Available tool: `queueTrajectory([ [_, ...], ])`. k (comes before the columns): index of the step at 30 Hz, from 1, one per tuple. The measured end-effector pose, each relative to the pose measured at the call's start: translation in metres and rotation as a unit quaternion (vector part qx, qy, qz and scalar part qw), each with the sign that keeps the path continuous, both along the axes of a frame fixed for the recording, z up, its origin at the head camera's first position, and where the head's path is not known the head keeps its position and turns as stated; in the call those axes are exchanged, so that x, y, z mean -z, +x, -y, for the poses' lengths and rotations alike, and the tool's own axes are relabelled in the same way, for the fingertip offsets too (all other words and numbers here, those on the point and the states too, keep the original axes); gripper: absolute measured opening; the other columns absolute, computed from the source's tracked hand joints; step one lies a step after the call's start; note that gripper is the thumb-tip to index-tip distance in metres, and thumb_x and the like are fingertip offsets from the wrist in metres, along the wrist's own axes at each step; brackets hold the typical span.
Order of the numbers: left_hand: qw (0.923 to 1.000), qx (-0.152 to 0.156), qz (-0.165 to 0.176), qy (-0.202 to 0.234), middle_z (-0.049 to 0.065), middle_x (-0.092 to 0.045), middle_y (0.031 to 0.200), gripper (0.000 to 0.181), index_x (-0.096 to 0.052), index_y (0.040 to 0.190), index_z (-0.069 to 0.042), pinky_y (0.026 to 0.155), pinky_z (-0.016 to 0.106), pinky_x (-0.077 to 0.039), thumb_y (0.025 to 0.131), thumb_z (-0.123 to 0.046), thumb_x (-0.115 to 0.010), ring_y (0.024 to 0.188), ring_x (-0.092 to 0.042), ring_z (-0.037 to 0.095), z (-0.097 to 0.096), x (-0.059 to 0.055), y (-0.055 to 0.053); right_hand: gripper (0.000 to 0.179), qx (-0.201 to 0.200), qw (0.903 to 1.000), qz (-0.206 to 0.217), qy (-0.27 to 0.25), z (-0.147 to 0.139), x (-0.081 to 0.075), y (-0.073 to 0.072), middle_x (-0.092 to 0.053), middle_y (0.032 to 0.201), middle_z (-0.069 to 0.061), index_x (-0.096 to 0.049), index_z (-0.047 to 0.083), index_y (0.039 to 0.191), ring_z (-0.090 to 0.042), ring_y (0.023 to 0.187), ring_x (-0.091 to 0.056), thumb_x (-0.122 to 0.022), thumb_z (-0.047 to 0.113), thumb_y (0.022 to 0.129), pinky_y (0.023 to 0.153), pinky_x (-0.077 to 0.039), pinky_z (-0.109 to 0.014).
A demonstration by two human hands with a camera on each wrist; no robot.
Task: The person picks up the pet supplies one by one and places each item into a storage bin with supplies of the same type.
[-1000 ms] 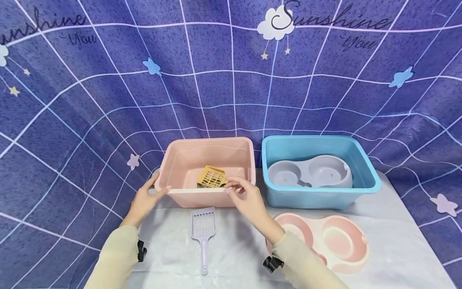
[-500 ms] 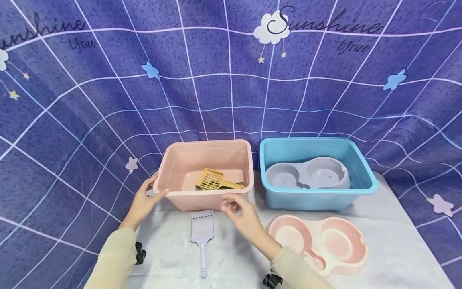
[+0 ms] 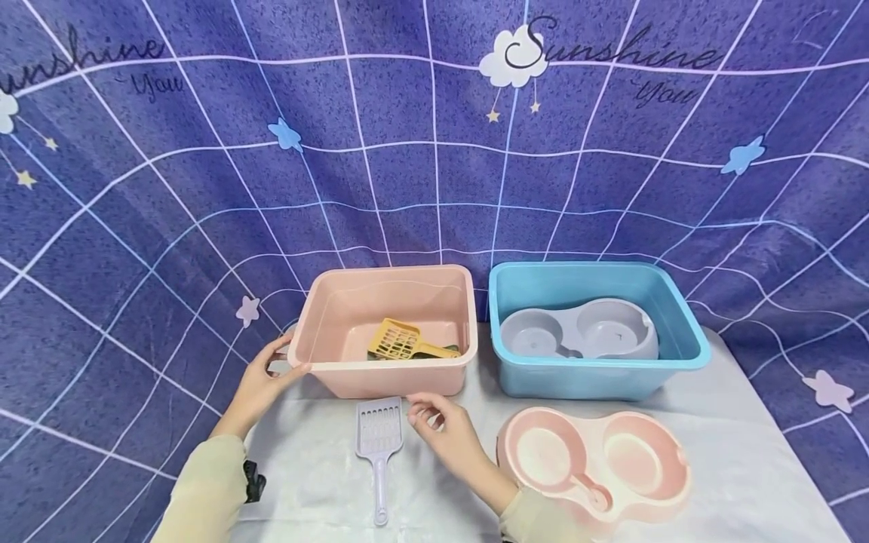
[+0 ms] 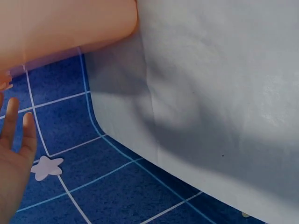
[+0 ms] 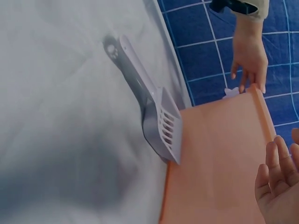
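My left hand [image 3: 261, 392] is at the left front corner of the pink litter box [image 3: 394, 381], its thumb by the front rim and its fingers along the left side. In the left wrist view, that hand's fingers [image 4: 10, 121] look fairly straight. My right hand [image 3: 448, 436] hovers in front of the box with loosely bent fingers and nothing in them. Just left of it, a pale purple litter scoop [image 3: 379, 445] lies on the table, slotted end toward the box. Inside the box rests a yellow litter scoop [image 3: 400, 339], over something dark green that is mostly hidden.
To the right stands a blue litter box [image 3: 577, 381] with a grey double pet bowl [image 3: 597, 332] inside. A pink double pet bowl [image 3: 597, 456] sits in front of it on the white-covered table [image 3: 312, 467]. Behind hangs a purple-blue grid curtain [image 3: 380, 173].
My right hand has drawn back from the pink box's front rim, down beside the purple scoop. The yellow scoop's handle now shows. The left hand has slid back slightly at the corner.
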State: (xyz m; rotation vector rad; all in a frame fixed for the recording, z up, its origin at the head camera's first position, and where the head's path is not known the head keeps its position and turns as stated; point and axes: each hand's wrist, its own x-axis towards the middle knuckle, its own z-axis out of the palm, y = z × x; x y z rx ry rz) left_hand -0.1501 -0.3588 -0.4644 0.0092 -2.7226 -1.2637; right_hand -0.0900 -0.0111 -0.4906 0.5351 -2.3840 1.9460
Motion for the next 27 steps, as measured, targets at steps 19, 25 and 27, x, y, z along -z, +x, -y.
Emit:
queueTrajectory([
  [19,0.9997,0.017,-0.018,-0.003,0.013,-0.047,0.145,0.063,-0.046,0.148,-0.013,0.078,0.028,-0.039,0.092,-0.030,-0.072,0.113,-0.048,0.024,-0.001,0.003,-0.003,0.019,-0.025,0.9993,0.020,0.018,0.021,0.043,0.021,-0.070,0.087,0.005,-0.072,0.010,0.110,-0.001,0.074,-0.056,-0.070,0.009,0.090,0.061,-0.046,-0.019],
  [25,0.9998,0.020,-0.008,0.001,0.012,-0.042,0.150,0.063,-0.046,0.148,-0.014,0.080,0.033,-0.038,0.093,-0.033,-0.071,0.117,-0.047,0.026,-0.003,0.004,-0.004,0.020,-0.049,0.9977,0.034,0.032,0.027,0.050,0.028,-0.070,0.088,0.003,-0.071,0.010,0.110,-0.001,0.075,-0.056,-0.071,0.009,0.090,0.061,-0.047,-0.018],
  [27,0.9999,0.016,-0.005,0.001,0.012,-0.042,0.151,0.064,-0.045,0.148,-0.014,0.082,0.035,-0.038,0.093,-0.034,-0.071,0.117,-0.047,0.027,-0.003,0.004,-0.005,0.020,-0.045,0.9979,0.031,0.034,0.029,0.053,0.030,-0.070,0.087,0.004,-0.071,0.011,0.109,-0.001,0.074,-0.056,-0.072,0.009,0.089,0.060,-0.047,-0.019],
])
